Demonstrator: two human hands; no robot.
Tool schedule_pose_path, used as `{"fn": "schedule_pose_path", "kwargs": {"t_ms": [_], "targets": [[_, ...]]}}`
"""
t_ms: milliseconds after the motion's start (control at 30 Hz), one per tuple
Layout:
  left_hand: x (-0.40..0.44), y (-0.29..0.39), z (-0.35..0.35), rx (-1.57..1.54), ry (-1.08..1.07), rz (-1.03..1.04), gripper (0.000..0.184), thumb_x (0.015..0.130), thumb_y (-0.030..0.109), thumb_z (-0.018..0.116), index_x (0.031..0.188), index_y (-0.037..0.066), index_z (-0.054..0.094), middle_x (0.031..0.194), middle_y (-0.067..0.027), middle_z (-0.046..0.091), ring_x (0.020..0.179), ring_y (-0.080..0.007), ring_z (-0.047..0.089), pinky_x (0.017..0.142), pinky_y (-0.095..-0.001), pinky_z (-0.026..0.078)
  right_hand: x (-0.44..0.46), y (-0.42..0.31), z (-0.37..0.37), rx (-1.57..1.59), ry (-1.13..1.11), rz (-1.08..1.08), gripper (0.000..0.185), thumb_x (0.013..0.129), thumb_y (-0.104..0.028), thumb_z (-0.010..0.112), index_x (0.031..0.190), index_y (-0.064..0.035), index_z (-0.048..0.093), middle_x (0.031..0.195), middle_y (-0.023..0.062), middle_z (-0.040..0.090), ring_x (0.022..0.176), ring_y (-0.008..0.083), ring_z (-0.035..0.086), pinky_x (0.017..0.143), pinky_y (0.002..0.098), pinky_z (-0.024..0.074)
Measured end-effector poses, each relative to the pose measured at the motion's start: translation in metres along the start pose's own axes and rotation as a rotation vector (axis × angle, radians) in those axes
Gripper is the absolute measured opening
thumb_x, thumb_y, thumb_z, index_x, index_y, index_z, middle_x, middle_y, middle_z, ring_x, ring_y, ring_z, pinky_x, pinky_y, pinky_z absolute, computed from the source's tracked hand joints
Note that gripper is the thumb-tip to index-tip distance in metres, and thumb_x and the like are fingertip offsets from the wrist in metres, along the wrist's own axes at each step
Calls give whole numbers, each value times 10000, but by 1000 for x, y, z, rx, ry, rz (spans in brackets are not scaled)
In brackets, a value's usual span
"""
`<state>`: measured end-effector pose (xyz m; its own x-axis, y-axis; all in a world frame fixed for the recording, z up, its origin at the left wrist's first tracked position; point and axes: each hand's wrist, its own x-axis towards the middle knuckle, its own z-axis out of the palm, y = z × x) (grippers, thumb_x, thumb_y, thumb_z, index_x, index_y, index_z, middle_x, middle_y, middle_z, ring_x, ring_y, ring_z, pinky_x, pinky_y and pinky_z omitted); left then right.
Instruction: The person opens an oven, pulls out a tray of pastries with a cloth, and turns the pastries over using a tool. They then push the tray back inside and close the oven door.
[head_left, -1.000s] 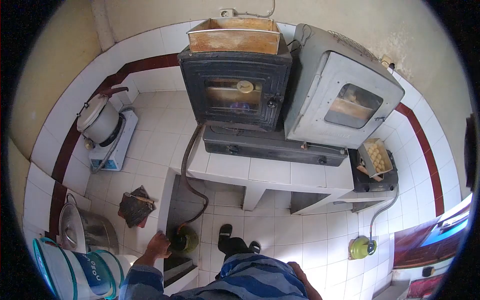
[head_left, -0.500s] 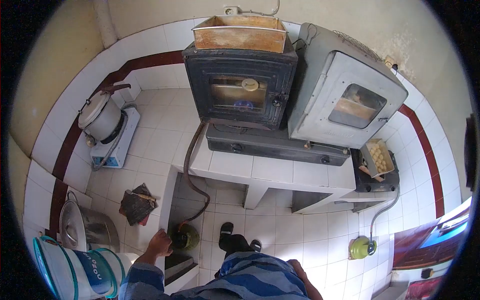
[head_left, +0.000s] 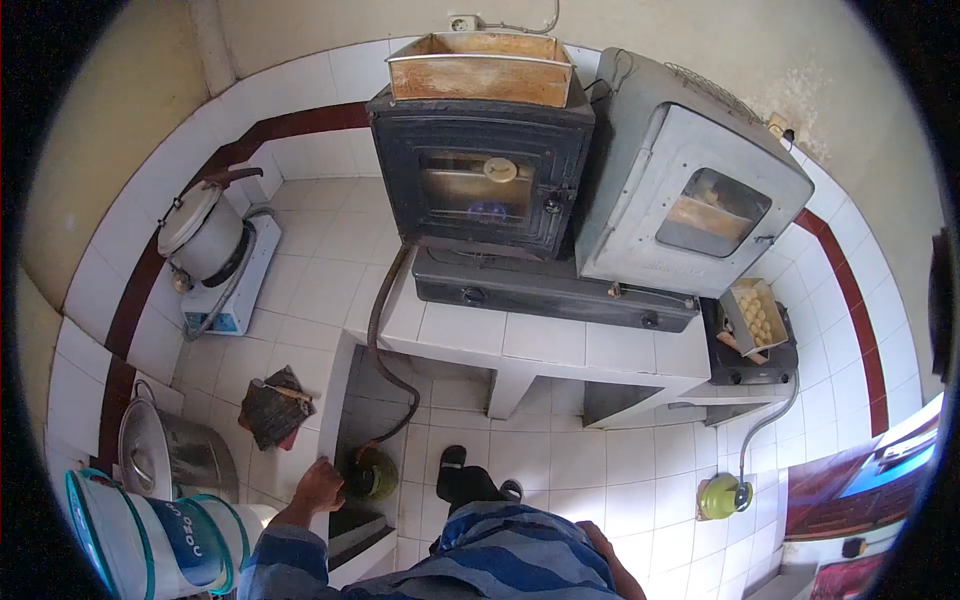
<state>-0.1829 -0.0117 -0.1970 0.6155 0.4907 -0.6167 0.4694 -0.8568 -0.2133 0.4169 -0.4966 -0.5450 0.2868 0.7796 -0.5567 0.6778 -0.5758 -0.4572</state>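
Observation:
My left hand (head_left: 320, 486) rests at the edge of the white tiled counter (head_left: 220, 400), fingers curled in, with nothing seen in them. Just right of it, lower down, stands a green gas cylinder (head_left: 372, 474) with a brown hose (head_left: 376, 330) running up to the black oven. My right hand (head_left: 598, 540) hangs beside my body, and its fingers are mostly hidden. Ahead is the black oven (head_left: 480, 180), door closed, with a faint blue glow behind its glass. A grey metal oven (head_left: 640, 190) stands to its right, also closed.
A rectangular pan (head_left: 480, 80) sits on the black oven. At left are a pressure cooker (head_left: 205, 235), dark cloth pads (head_left: 272, 410), a large metal pot (head_left: 190, 450) and a white bucket (head_left: 165, 540). At right, a tray of dough balls (head_left: 738, 318) and another gas cylinder (head_left: 716, 497).

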Motion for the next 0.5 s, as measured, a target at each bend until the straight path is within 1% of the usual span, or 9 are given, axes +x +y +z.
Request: {"fn": "schedule_pose_path", "kwargs": {"t_ms": [33, 67, 100, 133, 267, 333, 400, 467, 500], "targets": [[-1, -1, 3, -1, 91, 18, 428, 748, 495, 652, 870, 91, 727, 935, -112, 707, 1000, -262, 635, 1096, -411, 340, 5, -3, 21, -305, 107, -236, 320, 899, -260, 622, 1169, -98, 679, 1216, 177, 667, 1162, 357, 620, 982, 426, 478], [-3, -1, 4, -3, 181, 35, 384, 717, 471, 666, 811, 104, 730, 895, -95, 711, 957, -257, 646, 1057, -396, 375, 0, 12, -12, -305, 108, -236, 320, 899, -260, 622, 1169, -98, 679, 1216, 177, 667, 1162, 357, 620, 982, 426, 478], [-3, -2, 5, -3, 181, 36, 384, 717, 471, 666, 811, 104, 730, 895, -95, 711, 957, -257, 646, 1057, -396, 375, -6, -25, -60, -77, -77, -26, 292, 895, -254, 623, 1125, -88, 694, 1180, 175, 681, 1132, 359, 636, 954, 435, 491], [-2, -2, 5, 0, 189, 43, 379, 716, 468, 666, 802, 105, 729, 896, -97, 712, 955, -257, 646, 1061, -397, 374, -18, -160, -131, 152, -260, 184, 268, 892, -248, 625, 1081, -78, 709, 1144, 173, 694, 1102, 360, 651, 926, 444, 504], [-5, 0, -2, -11, 210, 26, 376, 706, 469, 674, 789, 106, 726, 887, -99, 707, 951, -255, 643, 1079, -404, 368, -30, -171, -135, 243, -118, 58, 228, 887, -232, 622, 1012, -69, 723, 1073, 174, 711, 1038, 351, 675, 869, 447, 519], [-5, 1, -8, 10, 198, 25, 378, 705, 466, 676, 794, 102, 725, 880, -99, 705, 952, -254, 643, 1085, -405, 366, -34, -184, -144, 97, -117, -16, 227, 888, -218, 617, 1031, -72, 717, 1069, 173, 709, 1025, 336, 677, 869, 426, 511], [-5, 0, -2, 31, 181, 25, 379, 703, 463, 679, 800, 99, 724, 872, -98, 703, 954, -252, 643, 1091, -406, 363, -45, -201, -157, 165, -140, 63, 237, 893, -214, 612, 1047, -64, 714, 1065, 169, 711, 1026, 333, 676, 882, 423, 509], [-1, -2, 18, 5, 209, 21, 451, 766, 538, 659, 898, 112, 729, 944, -104, 708, 1046, -270, 627, 1150, -435, 297, -65, -228, -174, 230, -161, 144, 247, 898, -210, 607, 1062, -56, 711, 1061, 165, 712, 1026, 329, 675, 895, 419, 507], [-2, -1, 10, 2, 208, 22, 451, 766, 538, 659, 898, 112, 729, 944, -104, 708, 1046, -270, 627, 1150, -435, 297, -76, -242, -182, 322, -90, 152, 260, 903, -210, 603, 1077, -46, 706, 1066, 163, 712, 1034, 330, 671, 904, 414, 505]]}}
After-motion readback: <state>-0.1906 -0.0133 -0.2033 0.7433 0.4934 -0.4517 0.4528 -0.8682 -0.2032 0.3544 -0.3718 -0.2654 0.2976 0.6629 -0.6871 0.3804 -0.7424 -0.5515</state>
